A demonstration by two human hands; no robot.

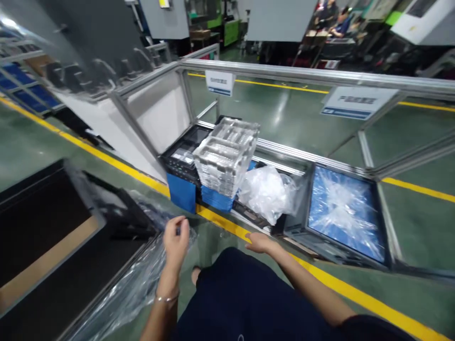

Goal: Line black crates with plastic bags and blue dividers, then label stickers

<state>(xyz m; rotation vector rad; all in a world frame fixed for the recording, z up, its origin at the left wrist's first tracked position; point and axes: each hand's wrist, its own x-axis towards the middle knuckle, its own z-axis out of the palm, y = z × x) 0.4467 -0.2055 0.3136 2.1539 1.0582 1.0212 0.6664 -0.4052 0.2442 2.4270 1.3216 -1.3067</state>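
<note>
My left hand (177,241) is in the air beside the clear plastic film (131,279) that hangs from a black crate (117,208) on the left. Its fingers are loosely bent, the thumb stands apart from them, and nothing shows between them. My right hand (261,242) reaches forward with fingers extended and holds nothing visible. Ahead of both hands, a stack of clear plastic trays (225,154) rests on blue material (217,198). A crumpled translucent plastic bag (266,192) lies to the right of the stack.
An aluminium frame (284,70) with hanging signs (351,102) encloses the trays. On its right sits a dark crate (386,237) with a blue, film-covered top (346,210). A yellow floor line (220,222) runs beneath my hands. People (341,23) are in the far background.
</note>
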